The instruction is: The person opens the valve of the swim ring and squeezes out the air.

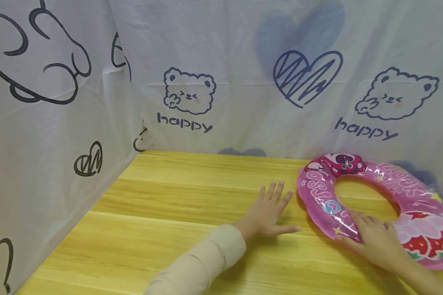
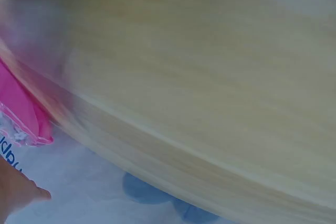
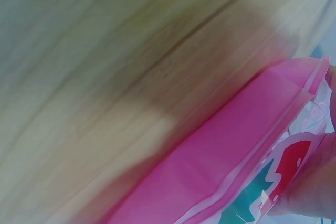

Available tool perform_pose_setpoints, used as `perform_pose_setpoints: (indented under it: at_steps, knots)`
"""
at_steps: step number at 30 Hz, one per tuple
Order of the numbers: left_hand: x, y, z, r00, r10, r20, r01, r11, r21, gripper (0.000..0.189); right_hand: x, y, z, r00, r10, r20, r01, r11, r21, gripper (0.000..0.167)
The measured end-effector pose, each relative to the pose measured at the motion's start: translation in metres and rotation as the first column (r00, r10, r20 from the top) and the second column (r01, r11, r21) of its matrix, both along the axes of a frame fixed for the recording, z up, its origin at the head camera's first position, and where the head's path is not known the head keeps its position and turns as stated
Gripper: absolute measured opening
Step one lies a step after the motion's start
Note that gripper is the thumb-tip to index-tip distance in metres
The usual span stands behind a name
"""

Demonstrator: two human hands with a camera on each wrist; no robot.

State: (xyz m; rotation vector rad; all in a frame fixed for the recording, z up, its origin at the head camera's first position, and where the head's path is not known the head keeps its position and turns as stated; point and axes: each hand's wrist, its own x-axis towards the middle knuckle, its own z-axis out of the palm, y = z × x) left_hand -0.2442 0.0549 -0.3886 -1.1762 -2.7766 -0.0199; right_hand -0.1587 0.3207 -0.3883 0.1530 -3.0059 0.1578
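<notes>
A pink inflatable swim ring (image 1: 319,205) with a cartoon bear, lettering and strawberries is on the right side of the wooden table in the head view. My right hand (image 1: 382,243) grips its near side, fingers over the tube and thumb by the outer edge. In the right wrist view, the pink side and seam of the swim ring (image 3: 226,150) run up to part of that hand (image 3: 310,187). To the ring's left, my left hand (image 1: 269,211) is spread with straight fingers and holds nothing; whether it touches the table cannot be told.
The yellow wood-grain table (image 1: 162,196) runs back to a white cloth (image 1: 243,114) printed with bears, hearts and "happy". Another printed cloth (image 1: 48,135) hangs along the left side. The ring's far right side is close to the back cloth.
</notes>
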Motion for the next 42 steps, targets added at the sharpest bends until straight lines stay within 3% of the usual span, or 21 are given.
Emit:
perform_pose_setpoints:
  at_steps: [6, 19, 30, 42]
  knots:
    - [-0.001, 0.015, 0.002, 1.000, -0.005, -0.007, 0.004, 1.000, -0.023, 0.091, 0.005, -0.007, 0.000, 1.000, 0.017, -0.027, -0.017, 1.000, -0.001, 0.085]
    - [0.003, 0.038, 0.005, 1.000, -0.006, -0.005, 0.006, 0.998, -0.066, 0.088, 0.008, -0.015, 0.002, 1.000, 0.021, 0.006, -0.021, 0.999, -0.024, 0.088]
    - [0.002, 0.039, 0.005, 1.000, -0.010, 0.023, 0.011, 1.000, -0.026, 0.086, 0.010, -0.023, 0.003, 0.998, 0.059, -0.003, -0.059, 0.997, -0.043, 0.088]
    - [0.001, 0.036, 0.006, 1.000, -0.003, 0.023, 0.005, 0.998, -0.067, 0.084, 0.013, -0.035, 0.004, 0.994, 0.105, -0.024, -0.107, 0.992, -0.066, 0.084]
